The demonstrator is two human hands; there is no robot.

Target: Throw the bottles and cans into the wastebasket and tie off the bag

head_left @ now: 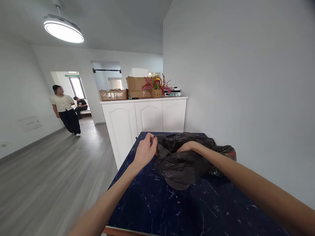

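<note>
A black plastic bag (182,167) lies spread over a round-based grey container (177,185) on the dark blue marbled table (157,209). With fingers pinched, my left hand (145,149) grips the bag's left edge. My right hand (187,146) reaches into the bag's opening, and its fingers are hidden inside. More of the crumpled plastic stretches to the right, where a red patch (231,154) shows near its end.
Behind the table stands a white cabinet (147,114) bearing cardboard boxes (139,88) and a wicker basket of flowers (157,93). A wall rises close on the right. At far left one person (65,105) stands; another (81,105) sits beyond a doorway.
</note>
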